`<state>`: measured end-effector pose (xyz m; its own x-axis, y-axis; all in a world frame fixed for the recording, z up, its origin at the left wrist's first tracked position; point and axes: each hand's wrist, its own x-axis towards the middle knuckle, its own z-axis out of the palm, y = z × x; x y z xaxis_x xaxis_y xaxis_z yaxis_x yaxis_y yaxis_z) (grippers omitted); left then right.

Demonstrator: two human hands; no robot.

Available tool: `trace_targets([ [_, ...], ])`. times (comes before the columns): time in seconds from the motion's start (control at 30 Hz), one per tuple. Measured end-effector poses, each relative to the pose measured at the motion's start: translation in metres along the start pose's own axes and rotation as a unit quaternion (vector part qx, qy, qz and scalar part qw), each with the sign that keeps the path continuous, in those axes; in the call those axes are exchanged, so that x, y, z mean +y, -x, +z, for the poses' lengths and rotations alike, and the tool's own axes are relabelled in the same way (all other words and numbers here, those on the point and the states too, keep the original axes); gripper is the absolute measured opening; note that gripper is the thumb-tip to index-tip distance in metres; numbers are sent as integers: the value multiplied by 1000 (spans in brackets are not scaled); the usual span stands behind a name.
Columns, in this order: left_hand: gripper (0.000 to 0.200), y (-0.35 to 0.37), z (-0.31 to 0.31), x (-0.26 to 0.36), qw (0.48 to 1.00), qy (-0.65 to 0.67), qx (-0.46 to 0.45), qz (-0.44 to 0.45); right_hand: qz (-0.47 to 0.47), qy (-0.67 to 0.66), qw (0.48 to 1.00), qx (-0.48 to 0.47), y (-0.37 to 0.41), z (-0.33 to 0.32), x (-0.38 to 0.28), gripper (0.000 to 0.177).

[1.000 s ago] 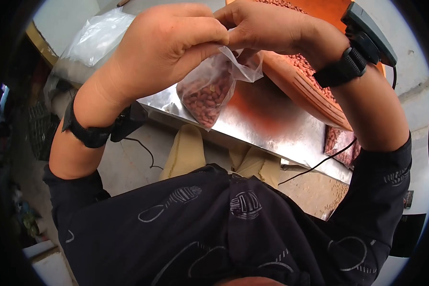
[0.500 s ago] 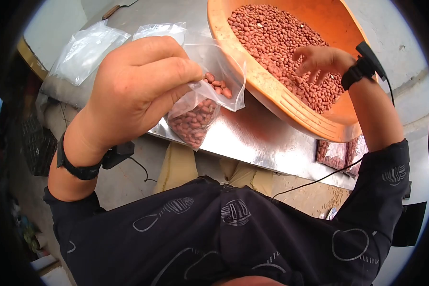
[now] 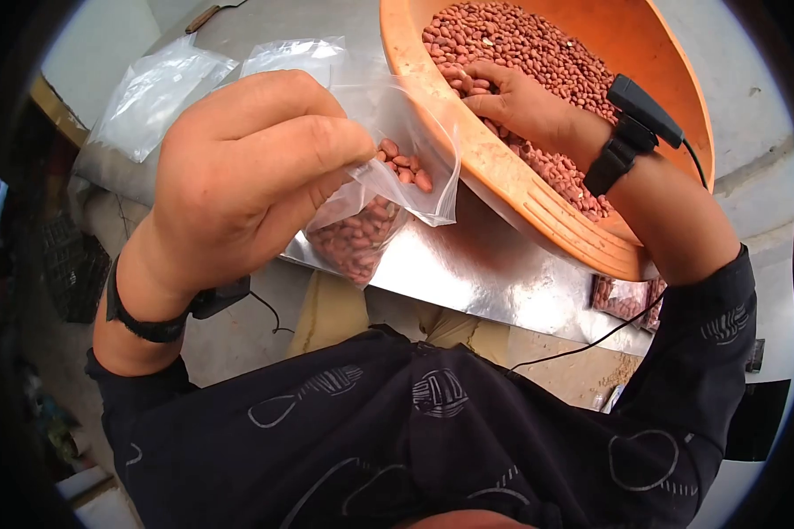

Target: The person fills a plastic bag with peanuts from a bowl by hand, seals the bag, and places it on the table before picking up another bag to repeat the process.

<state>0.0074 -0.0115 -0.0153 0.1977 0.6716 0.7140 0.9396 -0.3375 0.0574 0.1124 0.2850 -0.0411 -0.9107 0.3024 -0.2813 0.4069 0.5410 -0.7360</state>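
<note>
My left hand (image 3: 256,167) pinches the edge of a clear plastic bag (image 3: 428,207), which hangs open-mouthed over the metal table's front edge. Reddish-brown peanuts (image 3: 357,238) fill its lower part, and a few more lie near its mouth. To the right of the bag, my right hand (image 3: 525,106) is inside a large orange basin (image 3: 494,172), fingers curled at the peanut heap (image 3: 538,44). Peanuts show at its fingertips, close to the basin's left wall.
Flat clear bags (image 3: 163,97) lie at the left of the metal table (image 3: 512,282), with another bag (image 3: 295,60) beside them. Filled peanut packs (image 3: 620,297) rest near the right front edge. A wooden-handled tool (image 3: 203,18) lies at the back left. A black cable hangs from each wrist device.
My right hand has moved left across the basin from the heap's right side, and its spread fingers have curled at the peanuts. My left hand still holds the bag in nearly the same place.
</note>
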Motion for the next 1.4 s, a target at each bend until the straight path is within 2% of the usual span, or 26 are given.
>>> trace_targets([
  [0.07,22,-1,-1,1,1000,1,-6,3,-26,-8,1000,-2,-6,-2,-2,14],
  [0.1,22,-1,-1,2,1000,4,-5,6,-70,4,995,75,-13,4,4,13],
  [0.2,21,-2,-1,3,1000,6,-4,8,-52,0,998,29,-14,-12,5,14],
  [0.33,19,-2,-1,2,1000,2,-2,9,-51,25,998,33,1,-28,-3,15],
  [0.5,17,-2,1,2,1000,1,9,-1,-113,-9,992,64,19,-38,-33,19],
  [0.63,15,-4,2,0,1000,-3,14,0,-165,-80,983,-20,41,-25,-85,17],
  [0.77,12,-8,3,-2,1000,-16,21,11,-140,10,986,-85,56,10,-121,19],
  [0.8,12,-8,4,-3,1000,-15,22,12,-151,-21,980,-129,61,6,-123,22],
  [0.87,12,-9,4,-3,999,-12,27,16,-147,69,974,-160,54,23,-130,30],
  [0.9,12,-8,4,-3,999,-17,27,17,-117,86,980,-138,41,33,-127,38],
  [1.03,12,-5,1,-4,999,-24,27,22,-116,112,979,-127,28,34,-130,42],
  [1.13,12,-6,0,-5,999,-24,28,28,-102,91,976,-167,29,37,-131,39],
  [1.2,13,-6,-1,-4,999,-24,22,16,-112,150,965,-181,37,34,-143,35],
  [1.27,13,-5,-4,-1,1000,-21,7,-11,-119,144,962,-199,38,35,-143,32],
  [1.4,14,-3,-5,1,1000,-27,14,-10,-113,37,971,-208,43,27,-133,27],
])
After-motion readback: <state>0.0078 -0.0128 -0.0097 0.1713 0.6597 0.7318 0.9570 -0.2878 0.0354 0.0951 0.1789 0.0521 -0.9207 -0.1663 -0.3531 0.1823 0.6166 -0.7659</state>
